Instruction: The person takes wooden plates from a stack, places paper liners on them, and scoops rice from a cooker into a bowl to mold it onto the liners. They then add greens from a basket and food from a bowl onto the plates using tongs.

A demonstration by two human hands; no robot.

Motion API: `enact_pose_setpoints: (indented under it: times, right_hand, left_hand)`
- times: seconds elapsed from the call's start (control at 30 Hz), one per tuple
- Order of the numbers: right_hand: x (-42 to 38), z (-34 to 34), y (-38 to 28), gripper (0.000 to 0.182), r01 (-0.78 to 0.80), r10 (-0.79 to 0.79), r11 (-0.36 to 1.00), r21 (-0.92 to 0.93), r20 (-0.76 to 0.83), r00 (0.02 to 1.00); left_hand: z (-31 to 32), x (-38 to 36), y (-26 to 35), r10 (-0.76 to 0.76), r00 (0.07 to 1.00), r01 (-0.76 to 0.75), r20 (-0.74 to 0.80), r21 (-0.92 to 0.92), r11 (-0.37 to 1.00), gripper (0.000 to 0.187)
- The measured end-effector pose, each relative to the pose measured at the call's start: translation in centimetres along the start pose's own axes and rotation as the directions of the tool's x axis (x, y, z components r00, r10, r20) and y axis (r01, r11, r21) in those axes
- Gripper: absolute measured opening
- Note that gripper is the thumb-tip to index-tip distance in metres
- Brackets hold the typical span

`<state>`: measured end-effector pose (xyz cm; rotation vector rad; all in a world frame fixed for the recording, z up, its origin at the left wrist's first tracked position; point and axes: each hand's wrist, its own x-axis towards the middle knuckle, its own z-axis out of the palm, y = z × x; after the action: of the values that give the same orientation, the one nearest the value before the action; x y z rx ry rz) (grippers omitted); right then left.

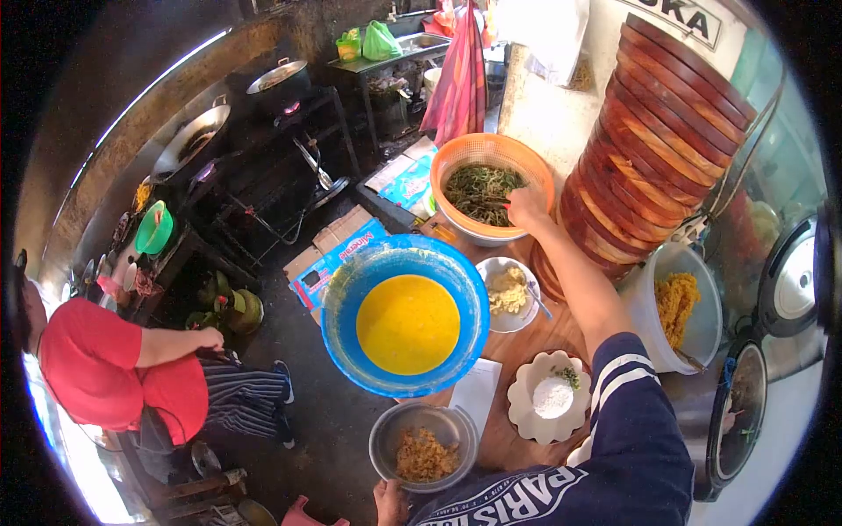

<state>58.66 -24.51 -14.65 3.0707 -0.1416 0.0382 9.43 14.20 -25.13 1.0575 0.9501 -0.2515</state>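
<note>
My right hand (528, 209) reaches over the rim of an orange colander (449, 158) filled with dark green shredded leaves (481, 191). Its fingers are closed at the right side of the leaves; I cannot tell what they hold. At the near edge, my left hand (389, 502) grips the rim of a grey bowl (383, 441) with brownish-orange crumbly food (426, 454) inside. A large blue basin (333, 324) of yellow liquid (407, 323) stands beyond that bowl. Between colander and forearm sits a white bowl (496, 324) of pale yellow food and a spoon.
A scalloped dish (523, 412) holds white powder and chopped greens. Stacked round wooden boards (645, 167) rise at the right, near a white tub (647, 302) of orange food. At the left, a person in red (96, 368) stands near stoves with pans (195, 140).
</note>
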Motion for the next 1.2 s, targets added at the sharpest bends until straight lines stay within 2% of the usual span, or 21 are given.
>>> enact_pose_setpoints:
  times: [0.07,0.13,0.17,0.3,0.4,0.47,0.5,0.53,0.57,0.6,0.63,0.67,0.73,0.77,0.8,0.93,1.0,1.03,1.1,1.13,1.2]
  right_hand:
    - [-0.7,-0.3,1.3,0.028,0.017,-0.016,0.999,0.028,-0.033,0.999]
    - [-2.5,-1.3,2.2,0.025,-0.002,0.013,0.995,0.103,-0.101,0.995]
    - [-3.4,-2.2,2.6,0.022,-0.013,0.045,0.983,0.181,-0.175,0.983]
    - [-7.1,-6.3,3.1,0.032,-0.063,0.098,0.967,0.248,-0.13,0.987]
    - [-8.9,-6.2,3.7,0.031,-0.084,0.125,0.964,0.252,-0.15,0.981]
    - [-10.9,-7.0,4.3,0.029,-0.123,0.168,0.94,0.317,-0.119,0.979]
    - [-12.2,-7.7,4.5,0.028,-0.12,0.173,0.9,0.418,-0.09,0.981]
    - [-13.6,-8.0,5.0,0.027,-0.124,0.18,0.848,0.515,-0.06,0.982]
    - [-15.1,-7.8,5.8,0.03,-0.051,0.148,0.843,0.536,-0.139,0.979]
    - [-16.9,-7.9,6.6,0.03,-0.081,0.174,0.841,0.534,-0.126,0.977]
    - [-19.0,-8.1,7.3,0.031,-0.016,0.154,0.83,0.558,-0.202,0.967]
    - [-21.2,-7.7,8.1,0.032,0.046,0.138,0.817,0.575,-0.272,0.952]
    - [-25.8,-7.3,9.9,0.034,0.037,0.158,0.78,0.625,-0.254,0.954]
    - [-29.0,-8.2,10.1,0.034,0.01,0.174,0.722,0.692,-0.195,0.965]
    - [-31.8,-8.6,10.0,0.035,-0.015,0.184,0.658,0.753,-0.141,0.973]
    - [-40.9,-6.3,11.8,0.034,-0.128,0.245,0.657,0.743,-0.05,0.968]
    - [-44.4,-4.9,12.0,0.033,-0.273,0.328,0.733,0.623,0.028,0.944]
    - [-45.8,-4.1,11.6,0.033,-0.282,0.337,0.729,0.624,0.031,0.941]
    - [-47.9,-2.3,11.1,0.034,-0.343,0.364,0.846,0.408,0.026,0.931]
    - [-48.5,-1.4,10.8,0.034,-0.347,0.37,0.844,0.409,0.025,0.929]
    - [-49.0,0.7,9.9,0.034,-0.497,0.473,0.815,0.297,0.154,0.867]
  left_hand:
    - [-0.5,0.1,0.3,-0.004,1.0,0.004,0.024,0.0,1.0,0.006]
    - [-0.9,0.0,1.0,-0.011,0.998,0.001,0.063,0.161,0.987,0.009]
    - [-0.4,0.9,-0.7,0.07,0.997,-0.068,0.017,-0.088,0.994,0.012]
    - [0.0,0.6,0.6,0.075,0.997,-0.073,0.029,-0.093,0.993,0.009]
    - [0.0,-0.7,2.2,0.045,0.989,-0.044,0.139,-0.012,0.999,0.007]
    - [-0.6,-0.4,2.0,0.009,0.995,-0.008,0.101,-0.005,1.0,0.016]
    - [-0.7,0.2,1.7,0.074,0.991,-0.085,0.108,0.098,0.992,0.011]
    - [-1.2,0.5,1.5,0.063,0.991,-0.077,0.116,0.117,0.99,0.011]
    - [-1.6,0.7,1.3,0.091,0.989,-0.104,0.114,0.117,0.988,0.012]
    - [-1.6,0.8,1.3,0.117,0.986,-0.13,0.115,0.118,0.984,0.013]
    - [-1.0,0.8,1.0,0.158,0.981,-0.16,0.109,0.016,0.987,0.016]
    - [-1.1,1.0,0.9,0.133,0.984,-0.139,0.122,0.048,0.989,0.016]
    - [-1.1,1.0,1.4,0.165,0.963,-0.181,0.212,0.058,0.982,0.018]
    - [-1.1,0.1,2.2,0.016,0.979,-0.025,0.204,0.042,0.999,0.013]
    - [-1.3,0.4,2.2,-0.004,0.977,-0.011,0.213,0.069,0.998,0.013]
    - [-1.3,1.3,2.2,-0.065,0.979,0.028,0.192,0.19,0.981,0.011]
    - [-1.9,2.5,1.5,-0.05,0.966,0.01,0.252,0.157,0.988,0.012]
    - [-1.8,2.5,1.7,-0.053,0.965,0.01,0.255,0.166,0.986,0.012]
    - [-1.0,2.4,1.8,-0.038,0.932,-0.01,0.361,0.13,0.991,0.011]
    - [-0.4,2.0,2.1,-0.039,0.93,-0.011,0.364,0.134,0.991,0.011]
    - [0.4,1.0,2.7,-0.013,0.943,-0.049,0.333,0.176,0.983,0.01]
